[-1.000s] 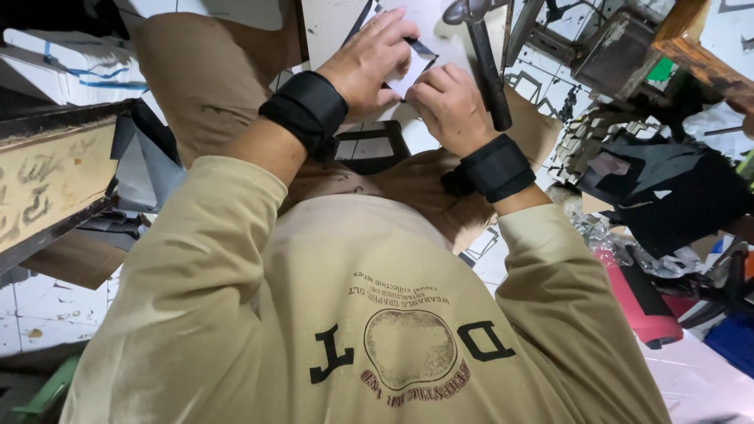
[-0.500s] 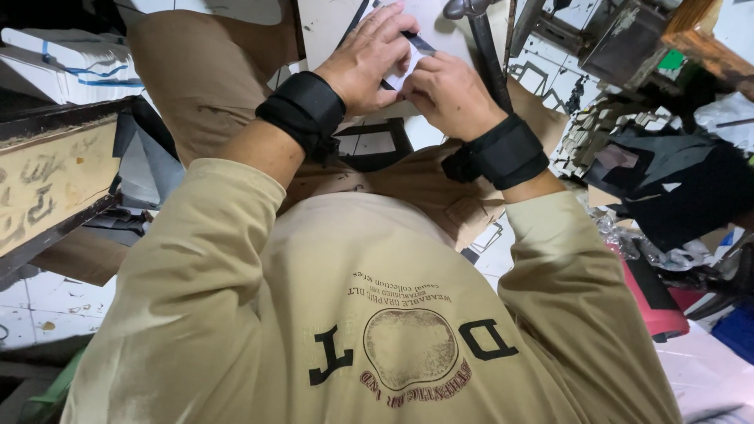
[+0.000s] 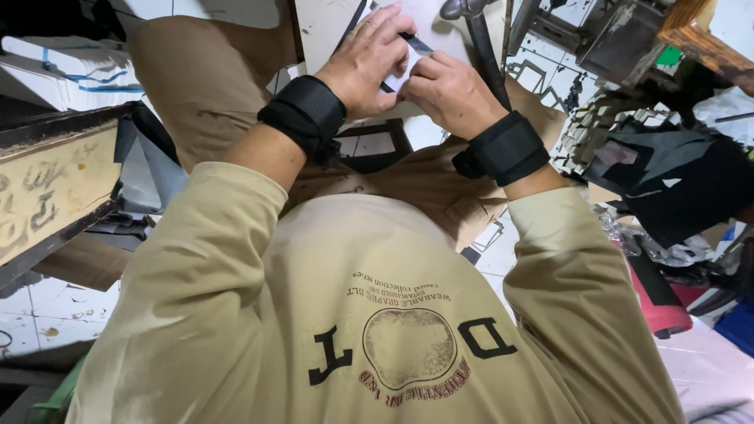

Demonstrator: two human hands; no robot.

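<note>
Both my hands meet at the top centre over a small white sheet with a dark edge (image 3: 402, 64). My left hand (image 3: 367, 60) presses on it from the left with fingers spread over its top. My right hand (image 3: 446, 88) pinches its right side with curled fingers. Each wrist wears a black strap. The sheet lies over a larger pale board (image 3: 330, 23); most of the sheet is hidden by my fingers. A dark metal rod with a rounded head (image 3: 477, 39) stands just right of my right hand.
A worn wooden bench edge (image 3: 47, 196) is at the left with white stacked sheets (image 3: 71, 71) behind it. Dark cut pieces and scraps (image 3: 667, 173) pile up at the right beside a red roll (image 3: 660, 298). Tiled floor (image 3: 47, 306) shows below.
The view has shifted slightly and my hands have drawn closer together over the small sheet. My left fingers now cover more of it.
</note>
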